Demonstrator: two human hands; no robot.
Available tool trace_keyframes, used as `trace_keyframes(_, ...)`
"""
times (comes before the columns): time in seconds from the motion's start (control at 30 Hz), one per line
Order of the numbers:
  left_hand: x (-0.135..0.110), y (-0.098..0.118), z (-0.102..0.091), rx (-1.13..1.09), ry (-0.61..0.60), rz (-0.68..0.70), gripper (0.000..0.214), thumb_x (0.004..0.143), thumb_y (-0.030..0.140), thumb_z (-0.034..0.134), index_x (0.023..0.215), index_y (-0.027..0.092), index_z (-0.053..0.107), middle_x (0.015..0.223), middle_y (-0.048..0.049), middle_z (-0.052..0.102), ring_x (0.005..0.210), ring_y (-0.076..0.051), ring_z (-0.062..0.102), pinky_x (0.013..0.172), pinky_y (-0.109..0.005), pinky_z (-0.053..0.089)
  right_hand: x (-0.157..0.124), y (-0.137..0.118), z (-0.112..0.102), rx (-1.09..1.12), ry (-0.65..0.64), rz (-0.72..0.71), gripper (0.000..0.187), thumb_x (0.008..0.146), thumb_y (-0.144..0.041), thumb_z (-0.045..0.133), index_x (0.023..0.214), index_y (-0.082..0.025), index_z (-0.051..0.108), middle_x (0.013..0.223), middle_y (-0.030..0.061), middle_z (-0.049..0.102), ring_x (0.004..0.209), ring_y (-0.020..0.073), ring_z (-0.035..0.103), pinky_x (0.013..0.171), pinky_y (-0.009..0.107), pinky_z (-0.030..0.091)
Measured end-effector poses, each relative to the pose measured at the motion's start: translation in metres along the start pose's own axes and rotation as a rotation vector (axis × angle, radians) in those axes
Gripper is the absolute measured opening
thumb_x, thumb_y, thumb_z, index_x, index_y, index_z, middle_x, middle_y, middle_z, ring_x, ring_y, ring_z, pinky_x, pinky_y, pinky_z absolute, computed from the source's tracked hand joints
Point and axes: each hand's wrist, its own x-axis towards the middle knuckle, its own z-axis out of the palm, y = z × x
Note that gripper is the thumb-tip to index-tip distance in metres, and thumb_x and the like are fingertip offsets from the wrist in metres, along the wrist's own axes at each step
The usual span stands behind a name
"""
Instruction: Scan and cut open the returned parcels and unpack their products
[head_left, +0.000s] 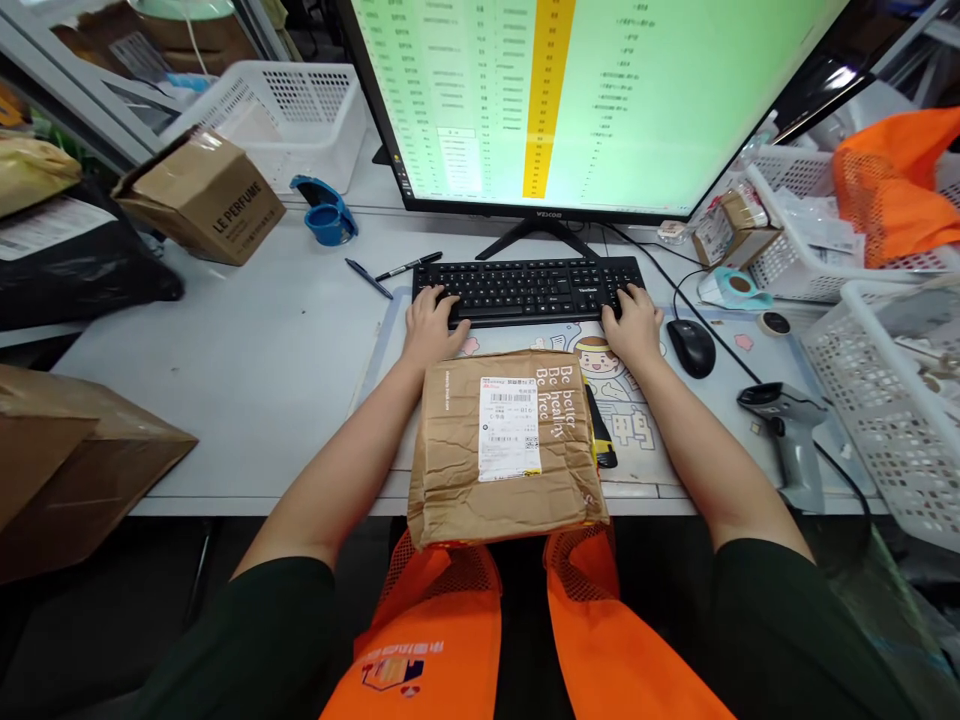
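L hand [433, 328]: loose, nothing grasped; fingers on L end of kbd [517, 292].
R hand [632, 325]: also loose, empty; fingers at kbd's R end, nr numpad.
Parcel [510, 500]: btwn forearms, label [510, 428] up, overhanging desk's [247, 400] front edge.
Keying (apparent step): tap lightly, check monitor [480, 110] vs label; forearms best kept off parcel, as it might slide off the edge.
Mouse [691, 348]: R of kbd, within easy reach.
Scanner [784, 408]: nr desk's front R corner.

Both hands [433, 330] [634, 328] lie palm-down, well apart, fingers [428, 297] seemingly half-curled.
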Motion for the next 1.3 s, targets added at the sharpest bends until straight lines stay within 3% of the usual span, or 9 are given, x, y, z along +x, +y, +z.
trace_keyframes(0.57, -0.001, 0.002, -0.002, 0.004, -0.004, 0.001, 0.056, 0.088, 0.045, 0.055, 0.138, 0.02, 0.061, 0.159, -0.0162, 0.046, 0.154, -0.038, 0.032, 0.127, -0.057, 0.024, -0.001, -0.002, -0.002, 0.046, -0.01, 0.037, 0.048, 0.096, -0.035, 0.046, 0.135, -0.012, 0.061, 0.153, 0.0223, 0.053, 0.144, 0.0369, 0.041, 0.114, 0.061, 0.034)
trace_keyframes(0.8, 0.0, 0.001, -0.002, -0.004, 0.001, 0.008, 0.057, 0.087, 0.046, 0.055, 0.137, 0.019, 0.062, 0.158, -0.0174, 0.047, 0.154, -0.039, 0.033, 0.127, -0.058, 0.026, 0.0, -0.004, -0.007, 0.106, 0.063, 0.108, 0.029, 0.093, -0.029, 0.045, 0.111, -0.018, 0.066, 0.14, 0.0195, 0.063, 0.132, 0.0325, 0.053, 0.111, 0.055, 0.038)
trace_keyframes(1.0, 0.001, -0.001, 0.0, -0.021, 0.02, 0.013, 0.055, 0.087, 0.046, 0.055, 0.136, 0.021, 0.063, 0.157, -0.0171, 0.048, 0.153, -0.04, 0.033, 0.126, -0.06, 0.026, 0.0, -0.006, -0.011, 0.103, 0.051, 0.102, 0.026, 0.095, -0.029, 0.043, 0.099, -0.02, 0.067, 0.139, 0.0187, 0.063, 0.134, 0.033, 0.052, 0.11, 0.055, 0.038)
trace_keyframes(1.1, 0.001, -0.001, 0.001, -0.015, 0.022, 0.009, 0.055, 0.087, 0.046, 0.056, 0.135, 0.022, 0.064, 0.157, -0.0165, 0.049, 0.153, -0.039, 0.034, 0.126, -0.059, 0.027, -0.001, -0.006, -0.008, 0.094, 0.044, 0.08, 0.028, 0.094, -0.03, 0.044, 0.108, -0.018, 0.066, 0.145, 0.0195, 0.06, 0.138, 0.0336, 0.049, 0.113, 0.057, 0.036)
trace_keyframes(1.3, -0.001, 0.0, -0.002, -0.012, 0.004, 0.006, 0.056, 0.089, 0.045, 0.055, 0.138, 0.019, 0.062, 0.159, -0.0174, 0.046, 0.154, -0.038, 0.032, 0.125, -0.058, 0.028, -0.001, -0.004, -0.003, 0.09, -0.036, -0.013, 0.052, 0.095, -0.035, 0.045, 0.142, -0.016, 0.054, 0.156, 0.0178, 0.052, 0.151, 0.0361, 0.035, 0.118, 0.062, 0.027)
